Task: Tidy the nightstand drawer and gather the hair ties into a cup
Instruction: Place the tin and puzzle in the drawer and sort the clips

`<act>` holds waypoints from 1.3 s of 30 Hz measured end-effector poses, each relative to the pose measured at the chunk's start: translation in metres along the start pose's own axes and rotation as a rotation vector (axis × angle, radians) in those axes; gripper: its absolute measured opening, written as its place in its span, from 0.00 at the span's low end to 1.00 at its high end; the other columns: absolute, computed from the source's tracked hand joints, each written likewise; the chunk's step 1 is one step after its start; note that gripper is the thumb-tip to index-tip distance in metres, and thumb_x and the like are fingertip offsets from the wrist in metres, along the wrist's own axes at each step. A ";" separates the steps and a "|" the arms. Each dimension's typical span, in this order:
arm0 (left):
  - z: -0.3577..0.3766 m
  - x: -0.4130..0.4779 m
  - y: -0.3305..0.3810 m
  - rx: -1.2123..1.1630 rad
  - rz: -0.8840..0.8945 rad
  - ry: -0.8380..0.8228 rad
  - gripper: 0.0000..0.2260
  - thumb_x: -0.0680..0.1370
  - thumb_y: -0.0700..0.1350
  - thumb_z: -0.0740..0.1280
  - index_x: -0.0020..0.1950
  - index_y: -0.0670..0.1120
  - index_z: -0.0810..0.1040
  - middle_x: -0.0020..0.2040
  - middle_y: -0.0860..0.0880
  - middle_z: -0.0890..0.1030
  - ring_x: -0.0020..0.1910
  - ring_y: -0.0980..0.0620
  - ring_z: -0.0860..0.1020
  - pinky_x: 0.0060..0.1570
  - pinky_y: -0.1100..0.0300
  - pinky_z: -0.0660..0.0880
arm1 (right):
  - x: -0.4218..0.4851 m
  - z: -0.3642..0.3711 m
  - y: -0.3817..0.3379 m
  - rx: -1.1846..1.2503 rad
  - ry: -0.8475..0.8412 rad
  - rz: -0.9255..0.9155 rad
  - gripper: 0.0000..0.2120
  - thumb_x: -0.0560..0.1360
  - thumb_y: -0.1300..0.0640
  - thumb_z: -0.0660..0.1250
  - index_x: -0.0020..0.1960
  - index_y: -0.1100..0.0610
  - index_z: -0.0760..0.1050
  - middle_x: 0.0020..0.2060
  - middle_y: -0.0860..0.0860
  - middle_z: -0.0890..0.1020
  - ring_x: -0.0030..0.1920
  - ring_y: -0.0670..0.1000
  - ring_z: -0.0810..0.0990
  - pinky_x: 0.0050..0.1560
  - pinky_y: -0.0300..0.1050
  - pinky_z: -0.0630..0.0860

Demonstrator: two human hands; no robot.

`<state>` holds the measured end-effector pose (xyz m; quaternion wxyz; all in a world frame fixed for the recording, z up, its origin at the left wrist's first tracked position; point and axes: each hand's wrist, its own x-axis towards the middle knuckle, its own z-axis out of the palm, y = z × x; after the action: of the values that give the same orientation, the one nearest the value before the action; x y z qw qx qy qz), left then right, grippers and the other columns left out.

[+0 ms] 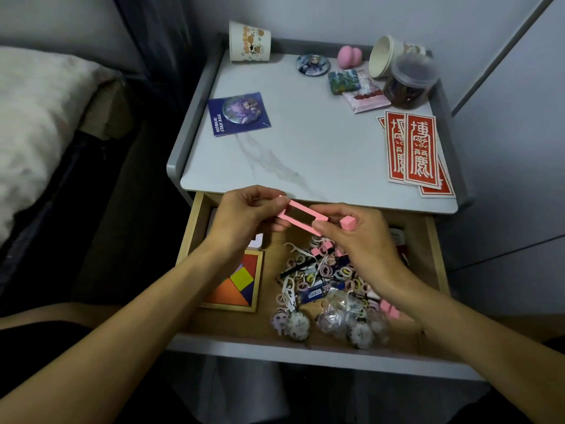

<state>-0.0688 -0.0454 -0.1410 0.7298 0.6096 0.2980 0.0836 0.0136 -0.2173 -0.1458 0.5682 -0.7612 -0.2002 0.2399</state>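
Observation:
Above the open drawer (434, 249) both hands hold a flat pink rectangular frame (302, 216) with a dark middle. My left hand (244, 218) pinches its left end; my right hand (357, 237) pinches its right end and also holds a small pink block (347, 223). Under them lies a heap of pink and pale hair ties (339, 275) mixed with floss picks, clips and small bags. A printed paper cup (249, 41) stands upside down at the nightstand's back left. A second paper cup (385, 56) lies on its side at the back right.
A tangram puzzle (235, 283) sits in the drawer's left part. On the nightstand top (305, 148) are round badges, a pink sponge (350, 56), a lidded plastic jar (409, 81), card packs and red paper slips (412, 148). A bed stands on the left.

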 end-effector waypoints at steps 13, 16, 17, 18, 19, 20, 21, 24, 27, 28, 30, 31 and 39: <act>0.004 -0.003 0.005 0.003 0.002 -0.032 0.12 0.77 0.36 0.69 0.57 0.31 0.77 0.35 0.45 0.83 0.28 0.56 0.80 0.29 0.70 0.74 | 0.002 0.002 0.001 -0.043 0.049 -0.006 0.11 0.76 0.59 0.70 0.56 0.51 0.83 0.46 0.48 0.85 0.48 0.50 0.83 0.49 0.52 0.82; 0.003 -0.004 0.006 0.022 0.018 -0.023 0.11 0.76 0.34 0.69 0.56 0.29 0.76 0.33 0.46 0.83 0.27 0.55 0.80 0.28 0.69 0.74 | 0.001 0.001 -0.002 -0.065 0.020 -0.023 0.11 0.76 0.59 0.70 0.58 0.51 0.82 0.48 0.48 0.84 0.49 0.51 0.83 0.50 0.54 0.82; 0.003 -0.003 0.006 0.025 0.017 -0.021 0.11 0.76 0.34 0.70 0.55 0.29 0.76 0.33 0.46 0.83 0.28 0.55 0.80 0.28 0.68 0.74 | 0.001 0.002 -0.003 -0.070 0.020 -0.024 0.12 0.76 0.59 0.70 0.59 0.50 0.80 0.49 0.48 0.83 0.49 0.50 0.83 0.50 0.53 0.82; 0.001 -0.002 0.006 0.032 0.015 -0.017 0.11 0.75 0.33 0.70 0.55 0.29 0.76 0.34 0.45 0.84 0.28 0.54 0.80 0.29 0.68 0.75 | 0.001 0.001 -0.004 -0.065 0.027 -0.010 0.14 0.76 0.60 0.70 0.61 0.50 0.78 0.50 0.49 0.80 0.49 0.49 0.83 0.49 0.51 0.83; -0.001 -0.001 0.006 0.043 0.012 -0.011 0.11 0.75 0.33 0.70 0.54 0.29 0.76 0.34 0.44 0.84 0.28 0.54 0.80 0.28 0.68 0.75 | 0.001 0.000 -0.005 -0.043 0.032 0.025 0.17 0.76 0.62 0.70 0.63 0.50 0.76 0.50 0.49 0.78 0.48 0.48 0.83 0.49 0.50 0.83; -0.002 0.000 0.006 0.056 0.008 -0.006 0.10 0.75 0.34 0.70 0.54 0.29 0.76 0.35 0.44 0.84 0.28 0.53 0.80 0.28 0.68 0.74 | 0.002 -0.002 -0.008 0.000 0.025 0.082 0.19 0.76 0.65 0.68 0.63 0.51 0.73 0.50 0.51 0.77 0.49 0.49 0.82 0.51 0.49 0.82; -0.004 0.000 0.006 0.068 0.003 -0.004 0.10 0.75 0.34 0.70 0.53 0.29 0.76 0.36 0.43 0.85 0.28 0.53 0.80 0.27 0.68 0.74 | 0.003 -0.004 -0.010 0.071 -0.003 0.140 0.20 0.75 0.68 0.66 0.63 0.51 0.72 0.50 0.52 0.76 0.50 0.51 0.81 0.53 0.51 0.80; -0.007 0.002 0.006 0.104 -0.014 -0.020 0.10 0.75 0.34 0.71 0.53 0.30 0.77 0.37 0.42 0.85 0.28 0.52 0.81 0.28 0.67 0.75 | 0.008 -0.012 -0.017 0.393 -0.105 0.277 0.21 0.73 0.74 0.57 0.62 0.59 0.74 0.47 0.54 0.73 0.48 0.50 0.78 0.53 0.47 0.77; -0.006 0.002 0.005 0.141 -0.016 -0.058 0.07 0.75 0.34 0.71 0.51 0.33 0.78 0.39 0.40 0.84 0.29 0.52 0.80 0.30 0.65 0.78 | 0.014 -0.018 -0.022 0.406 -0.214 0.270 0.16 0.79 0.71 0.56 0.63 0.62 0.75 0.49 0.54 0.76 0.48 0.47 0.76 0.51 0.41 0.74; -0.006 0.002 0.005 0.155 -0.016 -0.080 0.07 0.75 0.34 0.71 0.51 0.33 0.79 0.39 0.39 0.84 0.29 0.51 0.80 0.31 0.64 0.79 | 0.015 -0.020 -0.023 0.285 -0.238 0.225 0.15 0.80 0.68 0.57 0.64 0.60 0.75 0.51 0.52 0.78 0.51 0.47 0.78 0.54 0.40 0.75; -0.004 0.001 0.004 0.187 -0.019 -0.137 0.07 0.75 0.34 0.71 0.51 0.34 0.80 0.40 0.38 0.84 0.30 0.49 0.79 0.34 0.61 0.80 | 0.015 -0.026 -0.022 -0.097 -0.208 0.081 0.15 0.81 0.62 0.60 0.66 0.55 0.75 0.55 0.48 0.80 0.55 0.44 0.80 0.58 0.39 0.75; -0.003 0.000 0.003 0.200 -0.021 -0.160 0.07 0.75 0.34 0.71 0.52 0.34 0.80 0.40 0.38 0.84 0.30 0.49 0.79 0.34 0.61 0.80 | 0.015 -0.028 -0.020 -0.255 -0.165 0.004 0.15 0.81 0.60 0.62 0.66 0.54 0.76 0.55 0.48 0.80 0.55 0.45 0.80 0.58 0.41 0.76; 0.009 -0.005 -0.006 0.199 -0.041 -0.242 0.07 0.75 0.35 0.71 0.53 0.36 0.82 0.43 0.34 0.83 0.31 0.48 0.79 0.36 0.60 0.81 | 0.014 -0.018 -0.014 -0.475 -0.129 -0.179 0.14 0.76 0.60 0.70 0.60 0.51 0.81 0.45 0.44 0.85 0.46 0.40 0.82 0.47 0.39 0.78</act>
<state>-0.0692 -0.0570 -0.1439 0.6979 0.6783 0.2273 -0.0352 0.0352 -0.2197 -0.1298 0.3785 -0.8358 -0.3534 0.1827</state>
